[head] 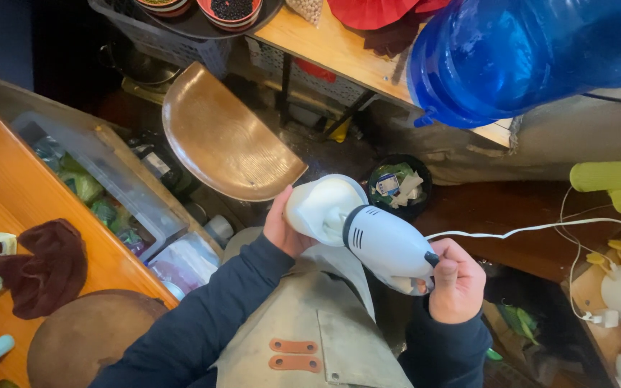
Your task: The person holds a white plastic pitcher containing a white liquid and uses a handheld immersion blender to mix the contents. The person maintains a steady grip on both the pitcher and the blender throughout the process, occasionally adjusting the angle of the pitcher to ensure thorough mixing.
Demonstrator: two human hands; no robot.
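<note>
Mixer [386, 244] handle gripped by right hand [456, 282]; left hand [282, 226] clasps its white cup [323, 207].

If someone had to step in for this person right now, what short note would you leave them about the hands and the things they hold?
Left hand: wrapped round the white plastic cup, tilted, with white cream inside.
Right hand: gripping the handle of the white electric hand mixer, whose front end is sunk in the cup; its white cord trails off to the right.
Both are held over the lap, above a beige apron.
Done: cream looks thick and pale. Left: cannot tell if whipping is finished.
</note>
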